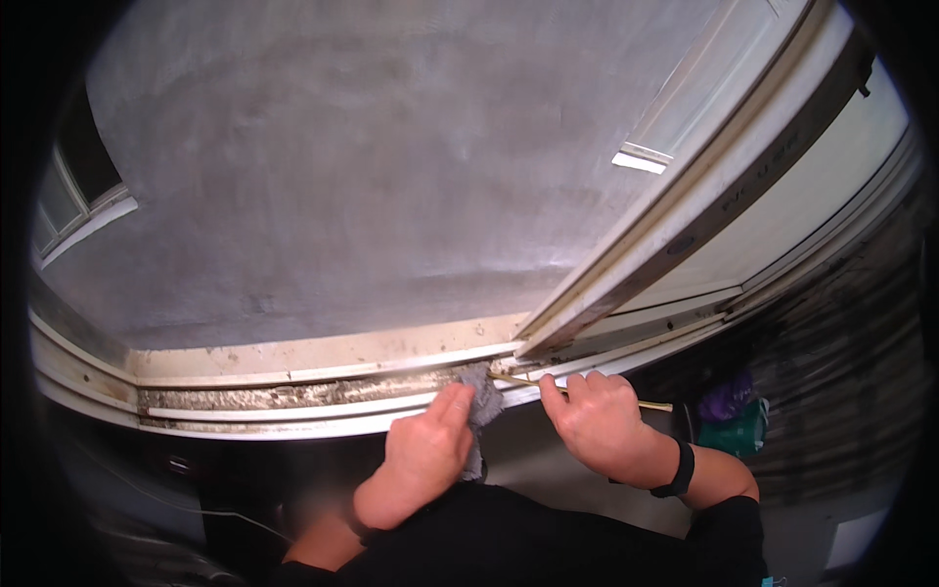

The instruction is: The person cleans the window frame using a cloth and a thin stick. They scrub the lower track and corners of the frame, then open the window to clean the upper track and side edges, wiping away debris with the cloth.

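My left hand point(429, 444) grips a grey cloth point(486, 402) that drapes over the inner edge of the window track. In my right hand point(596, 418) is a thin yellowish stick point(655, 406), its far tip down in the track close to the cloth. The white sliding-window track point(308, 392) runs across in front of me, and its groove is coated with brown and grey dirt. To the right, the edge of a sliding window sash point(623, 264) stands in the track, just beyond the stick's tip.
A grey wall point(352, 161) rises outside the opening, with a window point(84, 194) at its left and another point(660, 125) at its right. Purple point(726, 396) and green point(737, 429) bags lie at the lower right. A thin cable point(227, 513) crosses the dark area at lower left.
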A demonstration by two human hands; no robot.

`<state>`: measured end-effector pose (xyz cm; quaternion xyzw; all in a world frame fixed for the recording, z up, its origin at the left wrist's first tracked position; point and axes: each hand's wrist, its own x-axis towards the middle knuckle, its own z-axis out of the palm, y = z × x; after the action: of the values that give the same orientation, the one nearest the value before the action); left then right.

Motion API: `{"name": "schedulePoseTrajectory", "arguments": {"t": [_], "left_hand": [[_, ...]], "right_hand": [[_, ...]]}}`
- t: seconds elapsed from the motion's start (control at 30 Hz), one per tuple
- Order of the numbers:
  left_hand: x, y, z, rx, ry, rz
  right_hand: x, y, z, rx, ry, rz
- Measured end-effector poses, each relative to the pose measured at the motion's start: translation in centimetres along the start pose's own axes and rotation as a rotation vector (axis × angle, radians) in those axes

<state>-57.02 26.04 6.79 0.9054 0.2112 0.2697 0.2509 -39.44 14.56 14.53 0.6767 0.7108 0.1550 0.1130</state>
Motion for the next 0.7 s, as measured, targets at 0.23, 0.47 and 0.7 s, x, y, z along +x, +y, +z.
{"name": "schedulePoseTrajectory", "arguments": {"t": [0.23, 0.47, 0.7], "left_hand": [[0.6, -0.7, -0.6, -0.054, -0.127, 0.046], [0.5, -1.0, -0.5, -0.095, -0.133, 0.062], [0.7, -1.1, -0.5, -0.158, -0.078, 0.039]], "right_hand": [[-0.1, 1.6, -3.1, -0.045, -0.036, 0.063], [-0.9, 0.9, -5.8, -0.002, -0.152, 0.2], [-1.3, 0.9, -4.5, 0.231, 0.049, 0.241]]}}
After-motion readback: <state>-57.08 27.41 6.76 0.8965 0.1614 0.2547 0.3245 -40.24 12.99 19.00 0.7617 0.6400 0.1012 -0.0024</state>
